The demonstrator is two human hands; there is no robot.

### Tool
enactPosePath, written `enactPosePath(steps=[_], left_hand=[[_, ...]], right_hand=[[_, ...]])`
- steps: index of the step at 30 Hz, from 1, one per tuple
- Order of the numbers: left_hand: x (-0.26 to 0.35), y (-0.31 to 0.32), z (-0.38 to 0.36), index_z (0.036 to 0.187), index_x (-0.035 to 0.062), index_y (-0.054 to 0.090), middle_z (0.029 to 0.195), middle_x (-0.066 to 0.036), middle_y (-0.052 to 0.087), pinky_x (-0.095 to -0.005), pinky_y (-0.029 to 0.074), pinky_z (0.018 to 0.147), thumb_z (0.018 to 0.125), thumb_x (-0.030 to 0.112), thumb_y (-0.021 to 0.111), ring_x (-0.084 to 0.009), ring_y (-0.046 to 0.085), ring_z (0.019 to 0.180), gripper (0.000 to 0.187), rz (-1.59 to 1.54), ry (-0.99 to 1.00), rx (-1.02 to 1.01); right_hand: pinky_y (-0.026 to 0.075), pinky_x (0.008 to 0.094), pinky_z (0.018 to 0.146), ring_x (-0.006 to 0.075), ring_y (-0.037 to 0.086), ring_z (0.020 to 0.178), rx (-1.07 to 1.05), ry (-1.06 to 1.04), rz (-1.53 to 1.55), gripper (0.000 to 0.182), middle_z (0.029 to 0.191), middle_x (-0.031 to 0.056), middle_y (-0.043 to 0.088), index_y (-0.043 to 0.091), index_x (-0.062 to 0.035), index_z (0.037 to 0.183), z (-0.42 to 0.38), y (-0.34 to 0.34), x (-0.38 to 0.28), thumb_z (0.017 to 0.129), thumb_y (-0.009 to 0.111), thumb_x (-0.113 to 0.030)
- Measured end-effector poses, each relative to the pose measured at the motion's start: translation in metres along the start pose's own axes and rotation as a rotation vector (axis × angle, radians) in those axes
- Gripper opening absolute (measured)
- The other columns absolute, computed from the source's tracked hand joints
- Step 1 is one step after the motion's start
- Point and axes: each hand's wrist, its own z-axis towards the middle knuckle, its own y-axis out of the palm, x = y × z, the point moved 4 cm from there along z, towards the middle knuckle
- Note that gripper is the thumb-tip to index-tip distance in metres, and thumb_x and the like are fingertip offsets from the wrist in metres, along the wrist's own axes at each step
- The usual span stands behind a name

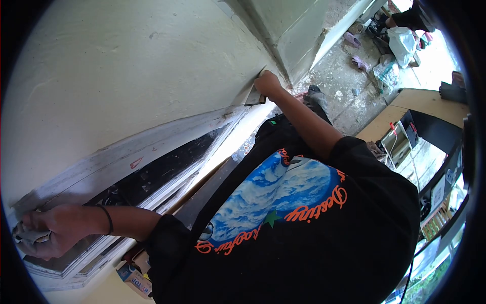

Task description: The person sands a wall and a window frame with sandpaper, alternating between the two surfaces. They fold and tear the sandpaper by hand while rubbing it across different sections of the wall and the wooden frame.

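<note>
At the far left, my left hand [53, 230], with a dark band on the wrist, is closed around a creased grey piece [34, 236] whose kind I cannot tell. It is beside the end of the window's upper frame [121, 162]. Farther up, my right hand [270, 85] is closed near the wall corner. Its fingers grip a thin, flat, pale piece [254, 95] with a dark lower edge, which lies close along the wall [147, 76]. The fingertips are partly hidden behind the hand. Scuffs and faint marks show on the pale wall.
Window bars and glass [167, 177] run below the wall. A printed cardboard box [134, 278] sits at lower left. Shoes [360, 63] and plastic bags [401, 46] lie on the speckled floor [339, 96]. A brown table [430, 106] and a dark-framed mirror [428, 157] are at right.
</note>
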Motion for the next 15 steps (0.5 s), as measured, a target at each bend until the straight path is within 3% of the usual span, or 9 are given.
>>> enactPosePath(steps=[7,10,15], left_hand=[[-0.004,-0.001,-0.005,0.083,-0.0049,0.056,0.078,-0.012,0.057,-0.029,0.046,0.056,0.075,0.0,0.056,-0.0191,0.058,0.066,0.009,-0.004,-0.072,0.022],[-0.013,0.002,-0.007,0.081,-0.0048,0.055,0.076,-0.012,0.056,-0.0287,0.046,0.057,0.075,0.0,0.056,-0.0187,0.057,0.066,0.008,-0.014,-0.068,0.022],[-0.016,0.0,-0.01,0.081,-0.0048,0.055,0.076,-0.012,0.056,-0.0276,0.046,0.057,0.075,0.0,0.056,-0.0181,0.057,0.065,0.008,-0.101,-0.115,0.04]], right_hand=[[0.051,0.0404,0.074,0.0392,0.062,0.085,-0.214,0.07,0.082,0.033,0.091,0.029,0.061,0.059,0.009,0.094,-0.011,-0.011,-0.014,0.073,0.051,-0.016],[0.05,0.041,0.073,0.0392,0.062,0.086,-0.014,-0.189,-0.062,0.033,0.09,0.0295,0.061,0.06,0.0098,0.09,-0.03,-0.015,-0.034,0.073,0.048,-0.016],[0.052,0.0389,0.069,0.0356,0.064,0.075,-0.221,0.057,0.022,0.031,0.081,0.0273,0.063,0.061,0.0102,0.084,-0.006,-0.013,-0.019,0.073,0.048,-0.016]])
